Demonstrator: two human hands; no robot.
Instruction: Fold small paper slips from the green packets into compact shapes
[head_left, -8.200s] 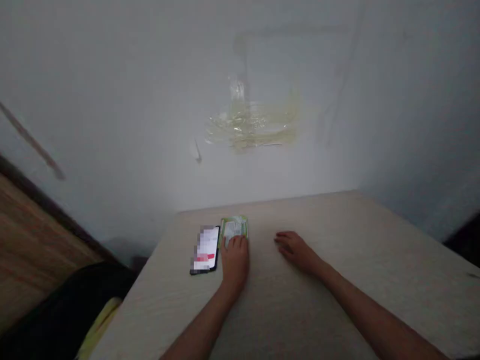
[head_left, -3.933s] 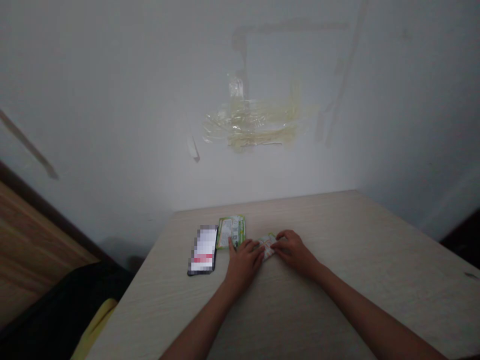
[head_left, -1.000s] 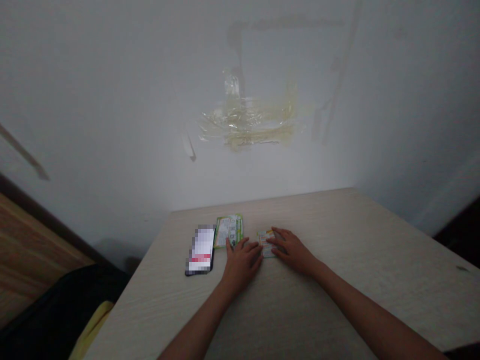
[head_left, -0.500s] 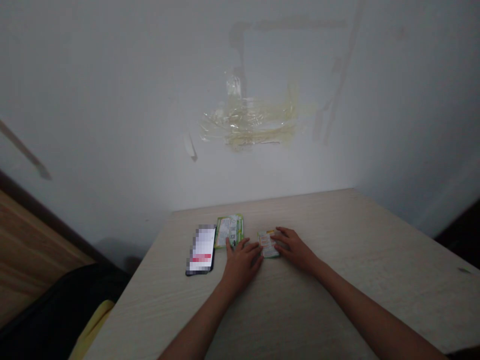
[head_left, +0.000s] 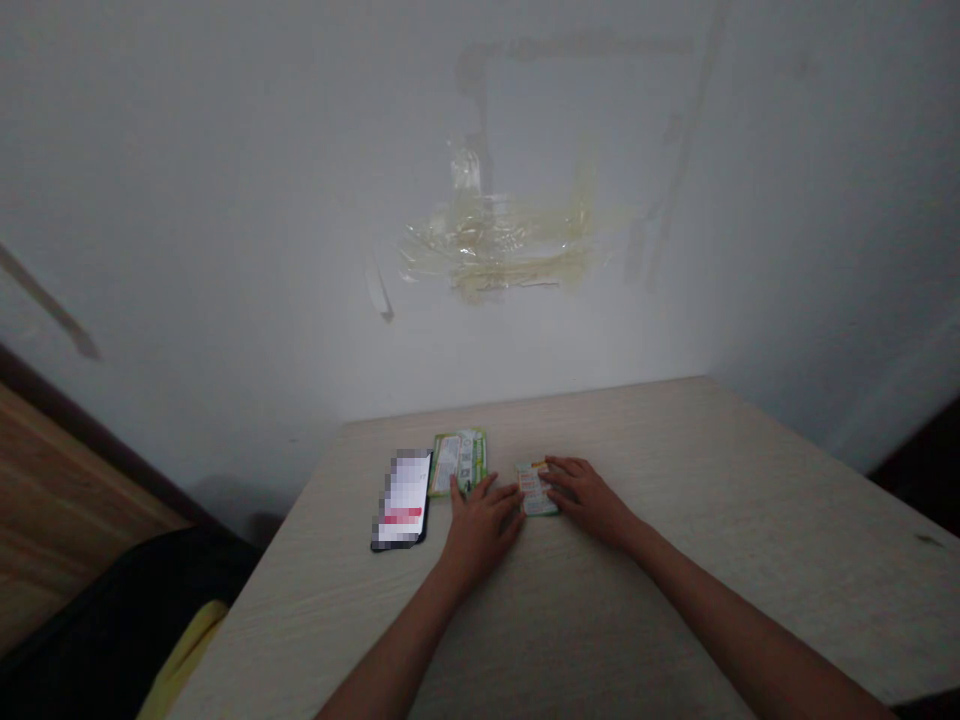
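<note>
A small printed card or packet (head_left: 534, 490), white and green with an orange strip, lies flat on the table between my hands. My left hand (head_left: 484, 525) rests on the table with its fingers spread, fingertips at the card's left edge. Reaching from the other side, my right hand (head_left: 589, 500) lays its outstretched fingers on the card's right part and covers some of it. Beyond my left thumb lies a larger green and white printed packet (head_left: 454, 462). To its left a phone (head_left: 405, 500) lies face up, its lit screen blurred out.
The pale wood-grain table (head_left: 600, 620) meets a grey wall (head_left: 300, 200) at its far edge. Old clear tape (head_left: 495, 240) is stuck on the wall. At lower left are a black item (head_left: 112, 620), a yellow cloth (head_left: 184, 660) and a brown wooden panel (head_left: 60, 480).
My right hand has shifted very slightly left over the small card. My left hand, the phone and the larger packet stay where they were.
</note>
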